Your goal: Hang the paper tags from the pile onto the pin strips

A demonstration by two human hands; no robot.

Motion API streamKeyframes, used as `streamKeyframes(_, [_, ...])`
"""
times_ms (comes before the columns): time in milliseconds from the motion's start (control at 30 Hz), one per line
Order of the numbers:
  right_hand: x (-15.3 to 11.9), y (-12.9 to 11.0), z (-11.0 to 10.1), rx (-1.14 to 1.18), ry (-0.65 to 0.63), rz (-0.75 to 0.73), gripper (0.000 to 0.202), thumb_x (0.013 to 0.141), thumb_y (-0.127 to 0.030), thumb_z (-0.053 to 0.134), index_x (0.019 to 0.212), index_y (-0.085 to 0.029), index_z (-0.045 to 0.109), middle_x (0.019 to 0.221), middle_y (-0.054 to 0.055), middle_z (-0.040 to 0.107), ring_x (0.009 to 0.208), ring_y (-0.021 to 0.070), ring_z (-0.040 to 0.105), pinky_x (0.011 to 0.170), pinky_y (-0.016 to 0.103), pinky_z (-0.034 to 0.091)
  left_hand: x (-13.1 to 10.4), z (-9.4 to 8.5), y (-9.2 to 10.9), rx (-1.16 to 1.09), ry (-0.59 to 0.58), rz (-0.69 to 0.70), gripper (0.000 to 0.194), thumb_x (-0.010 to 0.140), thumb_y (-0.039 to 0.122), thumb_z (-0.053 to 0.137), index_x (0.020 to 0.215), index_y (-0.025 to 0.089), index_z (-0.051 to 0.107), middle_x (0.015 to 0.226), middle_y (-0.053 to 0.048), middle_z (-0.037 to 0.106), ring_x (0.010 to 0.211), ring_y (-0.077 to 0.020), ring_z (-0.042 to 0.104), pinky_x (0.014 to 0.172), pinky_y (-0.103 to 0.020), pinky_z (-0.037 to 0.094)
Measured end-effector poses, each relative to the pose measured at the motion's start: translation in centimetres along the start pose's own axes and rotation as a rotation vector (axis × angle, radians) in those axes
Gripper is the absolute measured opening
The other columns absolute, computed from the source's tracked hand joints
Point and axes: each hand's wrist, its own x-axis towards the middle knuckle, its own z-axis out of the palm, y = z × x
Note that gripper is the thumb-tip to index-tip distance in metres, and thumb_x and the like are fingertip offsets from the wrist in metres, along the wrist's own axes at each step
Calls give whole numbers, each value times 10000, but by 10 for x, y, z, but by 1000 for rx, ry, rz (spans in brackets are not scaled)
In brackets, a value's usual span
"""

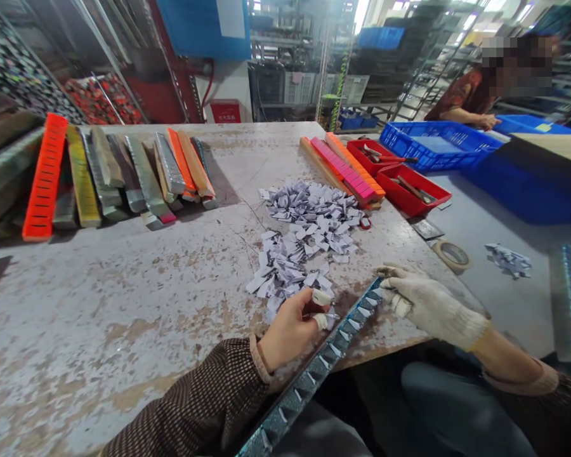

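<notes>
A long teal strip lies slanted over the table's front edge, with small white pieces standing in a row along it. My left hand, with white wraps on the thumb and a finger, is pinched beside the strip at the front of a pile of small white paper pieces. A white piece shows at its fingertips. My right hand, in a whitish glove, has its fingers closed on the strip's far end.
Wrapped bars, among them an orange one, lie at the left. Pink and orange bars, red trays, a tape roll and a blue crate are at the right. Another person stands behind.
</notes>
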Motion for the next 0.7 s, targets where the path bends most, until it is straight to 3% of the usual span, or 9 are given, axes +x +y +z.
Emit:
streamKeyframes(167, [4,-7,-6,-144,-60,20,207,902,-262,537,892,-203,734,1207,141,720,1240,363,610,1085,588,468,-1,0,-4,-12,7,-19,233,762,126,696,986,175,651,963,-44,692,943,-189,657,867,-299,533])
streamKeyframes(333, [9,-15,-6,-230,-116,-35,239,934,-273,512,823,-216,715,1127,122,729,1203,338,613,1061,551,468,0,1,-6,-68,26,-33,266,753,188,781,981,181,646,957,-44,691,955,-197,656,851,-295,538])
streamKeyframes(500, [7,-20,-3,-295,-67,-91,223,925,-260,516,867,-215,727,1153,131,730,1256,367,589,1077,605,439,0,1,-3,-149,1,-48,276,774,239,780,1004,178,641,993,-57,685,954,-199,665,838,-300,543])
streamKeyframes(600, [8,-16,-5,-216,-81,-94,186,887,-257,546,841,-209,720,1143,148,731,1243,399,603,1063,642,449,-1,2,-1,-195,-17,-51,296,756,218,758,1022,177,636,1009,-64,685,947,-200,666,824,-307,545])
streamKeyframes(700, [11,-8,-8,30,-45,-34,143,869,-326,610,869,-228,714,1087,127,742,1138,384,667,1018,612,512,-3,2,2,-248,-3,-65,315,727,181,735,1027,184,637,1027,-60,691,923,-187,661,808,-300,541])
